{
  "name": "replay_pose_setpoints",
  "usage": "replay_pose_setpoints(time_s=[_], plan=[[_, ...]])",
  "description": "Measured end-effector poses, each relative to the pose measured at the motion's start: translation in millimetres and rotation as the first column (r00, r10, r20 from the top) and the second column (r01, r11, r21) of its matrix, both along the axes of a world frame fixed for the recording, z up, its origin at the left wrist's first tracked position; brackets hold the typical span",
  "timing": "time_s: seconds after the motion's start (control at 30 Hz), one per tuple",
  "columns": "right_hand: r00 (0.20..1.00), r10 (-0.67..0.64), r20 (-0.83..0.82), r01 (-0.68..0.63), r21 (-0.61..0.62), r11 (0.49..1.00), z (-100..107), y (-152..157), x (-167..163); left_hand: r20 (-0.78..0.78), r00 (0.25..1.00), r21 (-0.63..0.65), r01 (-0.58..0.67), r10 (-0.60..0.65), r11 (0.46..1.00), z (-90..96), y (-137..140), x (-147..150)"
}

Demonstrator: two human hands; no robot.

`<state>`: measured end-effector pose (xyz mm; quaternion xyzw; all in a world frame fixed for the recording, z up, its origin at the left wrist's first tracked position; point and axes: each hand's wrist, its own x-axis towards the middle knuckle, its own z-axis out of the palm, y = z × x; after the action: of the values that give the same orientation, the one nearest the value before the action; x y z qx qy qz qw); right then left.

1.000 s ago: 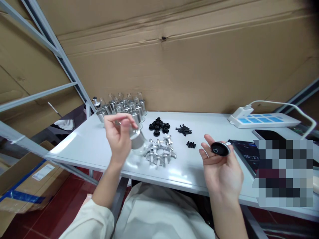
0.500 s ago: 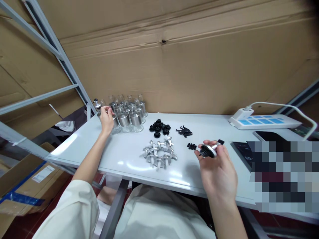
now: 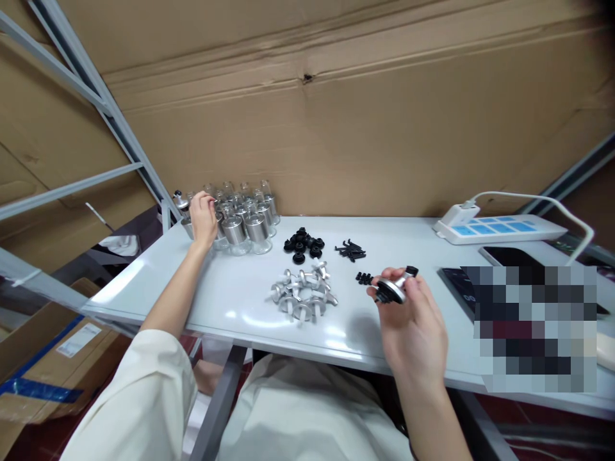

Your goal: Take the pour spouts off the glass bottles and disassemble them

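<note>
At the far left of the table, my left hand (image 3: 202, 218) is among glass bottles with metal sleeves (image 3: 234, 230). Its fingers curl at the neck of one bottle (image 3: 210, 188), and the contact is partly hidden behind them. Beside that hand, a bottle is fitted with a metal pourer top (image 3: 179, 200). My right hand (image 3: 414, 326), palm up over the table's right part, holds a silver pourer top with a black stopper and black tip (image 3: 391, 291) between thumb and fingers.
Mid-table lie metal tops with white stems (image 3: 303, 296), black rubber stoppers (image 3: 302, 244), thin black spouts (image 3: 350, 250) and tiny black caps (image 3: 364, 278). To the right are a power strip (image 3: 504, 229) and a phone (image 3: 454, 288). A cardboard wall (image 3: 365, 141) stands behind.
My left hand has moved up and further in among the bottles. The right hand keeps hold of the pourer top, slightly tilted. The whole view has shifted a little.
</note>
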<state>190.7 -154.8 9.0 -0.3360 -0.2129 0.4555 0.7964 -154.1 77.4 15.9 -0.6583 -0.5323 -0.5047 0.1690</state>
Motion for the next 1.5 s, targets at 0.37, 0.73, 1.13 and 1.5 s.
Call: replay_pose_setpoints(time_s=[0.37, 0.73, 1.13, 1.5], plan=[[0.868, 0.079, 0.49, 0.006, -0.17, 0.985, -33.6, 12.7, -4.5, -0.384, 0.708, 0.086, 0.667, -0.593, 0.74, -4.9, -116.7, 140.2], [0.722, -0.005, 0.692, -0.011, 0.02, 1.0, -40.0, 10.0, -12.1, -0.643, 0.467, 0.026, 0.806, -0.607, 0.592, -22.2, -150.3, 189.2], [0.524, -0.125, 0.843, -0.185, 0.256, 0.949, -48.3, 4.8, -9.5, -0.448, 0.473, 0.065, 0.864, -0.759, 0.5, -31.0, -163.6, 187.6], [0.308, -0.234, 0.922, -0.162, 0.293, 0.942, -43.9, 11.4, -12.0, -0.408, 0.418, -0.103, 0.862, -0.811, 0.496, -34.6, -166.6, 188.7]])
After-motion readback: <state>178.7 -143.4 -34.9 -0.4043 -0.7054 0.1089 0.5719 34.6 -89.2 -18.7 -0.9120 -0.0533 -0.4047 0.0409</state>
